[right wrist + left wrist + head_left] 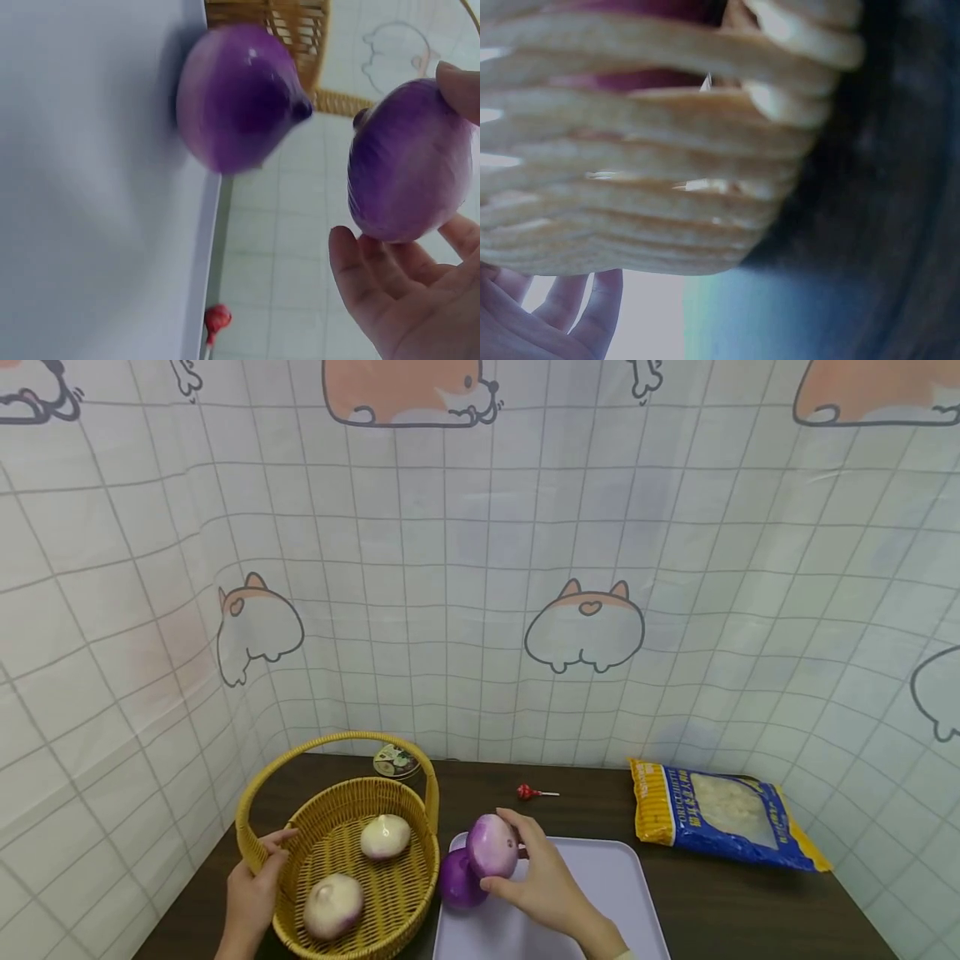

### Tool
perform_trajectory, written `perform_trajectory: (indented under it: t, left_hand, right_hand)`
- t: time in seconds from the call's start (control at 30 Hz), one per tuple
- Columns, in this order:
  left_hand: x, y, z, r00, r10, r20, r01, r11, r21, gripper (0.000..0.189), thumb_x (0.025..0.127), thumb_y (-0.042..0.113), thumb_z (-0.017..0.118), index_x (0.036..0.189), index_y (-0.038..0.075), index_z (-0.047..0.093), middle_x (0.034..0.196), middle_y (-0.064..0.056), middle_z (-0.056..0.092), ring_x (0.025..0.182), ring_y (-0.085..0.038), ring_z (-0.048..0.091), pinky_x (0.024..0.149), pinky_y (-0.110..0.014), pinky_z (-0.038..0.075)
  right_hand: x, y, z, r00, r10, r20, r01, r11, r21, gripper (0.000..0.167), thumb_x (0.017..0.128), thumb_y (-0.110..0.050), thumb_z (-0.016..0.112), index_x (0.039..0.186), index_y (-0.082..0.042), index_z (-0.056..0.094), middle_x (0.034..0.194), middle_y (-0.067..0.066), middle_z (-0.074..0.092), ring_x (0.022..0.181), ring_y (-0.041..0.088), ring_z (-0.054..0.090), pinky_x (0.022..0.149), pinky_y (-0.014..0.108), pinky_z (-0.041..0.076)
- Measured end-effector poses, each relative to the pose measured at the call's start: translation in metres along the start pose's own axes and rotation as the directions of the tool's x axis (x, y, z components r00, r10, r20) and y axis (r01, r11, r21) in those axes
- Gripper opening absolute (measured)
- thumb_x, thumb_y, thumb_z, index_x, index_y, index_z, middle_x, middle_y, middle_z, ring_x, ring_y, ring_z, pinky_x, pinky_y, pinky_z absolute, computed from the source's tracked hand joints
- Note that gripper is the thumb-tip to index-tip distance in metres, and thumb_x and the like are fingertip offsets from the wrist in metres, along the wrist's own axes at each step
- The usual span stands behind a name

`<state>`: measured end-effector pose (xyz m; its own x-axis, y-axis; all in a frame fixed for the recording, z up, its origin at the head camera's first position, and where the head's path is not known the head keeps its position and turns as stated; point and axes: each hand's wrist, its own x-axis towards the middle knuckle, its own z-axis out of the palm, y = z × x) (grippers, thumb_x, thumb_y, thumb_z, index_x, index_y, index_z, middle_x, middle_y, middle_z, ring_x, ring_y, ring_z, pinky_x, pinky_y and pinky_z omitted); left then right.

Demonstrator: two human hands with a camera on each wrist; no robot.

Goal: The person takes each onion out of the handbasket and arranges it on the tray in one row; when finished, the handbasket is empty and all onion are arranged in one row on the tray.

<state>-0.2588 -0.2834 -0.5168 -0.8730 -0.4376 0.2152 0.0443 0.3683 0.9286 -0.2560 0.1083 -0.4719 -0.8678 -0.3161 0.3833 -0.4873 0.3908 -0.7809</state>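
Right, four onions total. Right hand (536, 877) pinches one purple-white onion (492, 846) between thumb and fingers, held above the tray's left rear corner area. Left hand (255, 892) is on the basket (358, 802) at its left side, by the handle's base; can't tell if it grips or just touches.

Second purple onion (460, 881) sits on the tray (611, 881), near its left edge; right wrist view shows a gap between it and the held one. Two paler onions (386, 837) lie inside the basket, apart from each other. One basket, one tray, side by side, tray on the right.

Further out: one red lollipop (527, 792) behind the tray, one round tin (395, 762) behind the basket, one blue-yellow pasta bag (727, 814) off right. All on one dark table (780, 910).
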Motion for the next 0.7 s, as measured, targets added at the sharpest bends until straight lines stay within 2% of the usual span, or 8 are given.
perform_trajectory:
  t: [0.23,0.4,0.5,0.7]
  left_hand:
    - [0.001,-0.001,-0.001,0.999,-0.028,0.015,0.028,1.0,0.001,0.021,0.101,0.022,0.052,0.099,0.001,0.057,0.125,-0.005,0.066,0.114,0.002,0.049,0.085,-0.005,0.036]
    - [0.001,-0.001,-0.001,0.999,-0.025,0.029,0.025,1.0,0.013,0.029,0.103,0.027,0.05,0.117,0.006,0.064,0.128,-0.006,0.064,0.121,-0.005,0.049,0.085,-0.004,0.035]
    - [0.001,-0.001,-0.001,0.999,-0.018,0.029,0.017,1.0,0.017,0.031,0.103,0.028,0.049,0.122,0.009,0.065,0.129,-0.007,0.063,0.122,-0.009,0.049,0.085,-0.004,0.035]
    - [0.001,-0.001,-0.001,1.0,-0.012,0.013,0.012,1.0,0.005,0.029,0.102,0.026,0.051,0.119,0.007,0.065,0.127,-0.006,0.065,0.118,0.0,0.049,0.086,-0.003,0.035]
  right_hand:
    - [0.002,0.006,-0.016,0.997,0.072,-0.006,-0.071,0.997,0.023,0.086,0.071,-0.028,0.088,0.143,-0.028,0.041,0.131,0.002,0.05,0.106,0.019,0.058,0.087,0.031,0.052]
    - [0.0,0.014,-0.025,0.993,0.106,0.041,-0.107,0.994,0.013,0.088,0.074,-0.025,0.086,0.146,-0.027,0.037,0.13,0.008,0.047,0.103,0.022,0.058,0.085,0.03,0.053]
    - [-0.002,0.021,-0.031,0.99,0.116,0.081,-0.115,0.993,-0.008,0.085,0.075,-0.025,0.084,0.146,-0.024,0.037,0.128,0.011,0.046,0.103,0.024,0.058,0.084,0.029,0.053]
    - [-0.005,0.032,-0.041,0.977,0.164,0.133,-0.157,0.986,-0.064,0.082,0.074,-0.027,0.083,0.142,-0.016,0.039,0.131,0.015,0.045,0.105,0.027,0.057,0.083,0.032,0.054]
